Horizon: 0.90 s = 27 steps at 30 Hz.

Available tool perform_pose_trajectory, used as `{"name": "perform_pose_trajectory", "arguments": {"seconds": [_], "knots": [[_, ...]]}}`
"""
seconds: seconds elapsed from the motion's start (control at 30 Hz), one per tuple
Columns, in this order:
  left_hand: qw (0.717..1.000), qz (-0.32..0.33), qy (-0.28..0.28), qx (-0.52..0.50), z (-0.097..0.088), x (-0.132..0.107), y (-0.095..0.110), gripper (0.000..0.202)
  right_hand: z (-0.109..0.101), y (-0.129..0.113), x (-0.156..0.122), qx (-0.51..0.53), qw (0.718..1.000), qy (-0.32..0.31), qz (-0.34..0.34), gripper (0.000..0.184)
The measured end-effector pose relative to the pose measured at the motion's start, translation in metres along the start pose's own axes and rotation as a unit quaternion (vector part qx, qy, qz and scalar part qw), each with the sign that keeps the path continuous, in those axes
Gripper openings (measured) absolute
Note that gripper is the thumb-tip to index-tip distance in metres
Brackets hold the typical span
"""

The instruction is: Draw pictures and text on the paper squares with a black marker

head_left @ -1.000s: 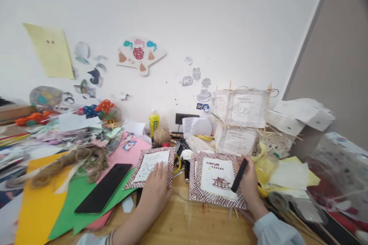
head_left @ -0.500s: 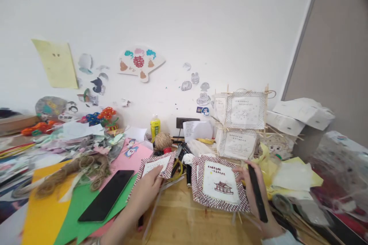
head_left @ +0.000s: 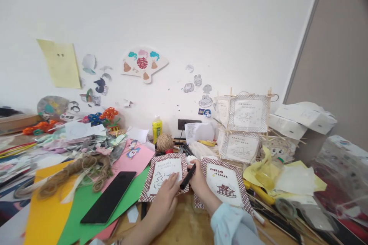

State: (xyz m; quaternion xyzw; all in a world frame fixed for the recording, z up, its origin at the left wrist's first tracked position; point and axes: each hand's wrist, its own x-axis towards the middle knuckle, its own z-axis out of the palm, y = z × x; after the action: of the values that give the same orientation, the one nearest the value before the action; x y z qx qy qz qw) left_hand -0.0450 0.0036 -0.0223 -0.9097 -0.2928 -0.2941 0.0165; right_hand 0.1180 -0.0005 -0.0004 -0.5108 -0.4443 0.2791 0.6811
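Observation:
A paper card with a brown cross-hatched border (head_left: pixel 150 176) lies on the left, with faint writing and dark brush-like lines on its white panel. My left hand (head_left: pixel 166 195) rests on its lower right part, fingers laid out over the panel. At the card's right edge, my right hand (head_left: pixel 198 180) grips a black marker (head_left: pixel 188 177), which slants down to the left; its tip is hard to see. Beneath my right wrist is a second bordered card (head_left: pixel 227 183), showing a brown pavilion drawing and several lines of writing.
A black phone (head_left: pixel 109 197) lies on green paper (head_left: pixel 73 216) at left, near a twine bundle (head_left: pixel 74 172). Behind the cards stand a twine ball (head_left: pixel 164 142) and yellow bottle (head_left: pixel 157 128). A stick-framed paper lantern (head_left: pixel 248 113) and a tape roll (head_left: pixel 285 208) are right.
My right hand has moved left with the marker, from the pavilion card to the left card. The left card now lies flatter and farther right, with my left hand shifted onto it.

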Motion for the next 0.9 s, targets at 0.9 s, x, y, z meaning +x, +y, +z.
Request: {"name": "perform_pose_trajectory", "arguments": {"seconds": [0.9], "knots": [[0.990,-0.020,0.101,-0.101,-0.019,0.009,0.036,0.060,-0.174,-0.102,-0.119,-0.090,0.995,0.048,-0.015,0.033]]}}
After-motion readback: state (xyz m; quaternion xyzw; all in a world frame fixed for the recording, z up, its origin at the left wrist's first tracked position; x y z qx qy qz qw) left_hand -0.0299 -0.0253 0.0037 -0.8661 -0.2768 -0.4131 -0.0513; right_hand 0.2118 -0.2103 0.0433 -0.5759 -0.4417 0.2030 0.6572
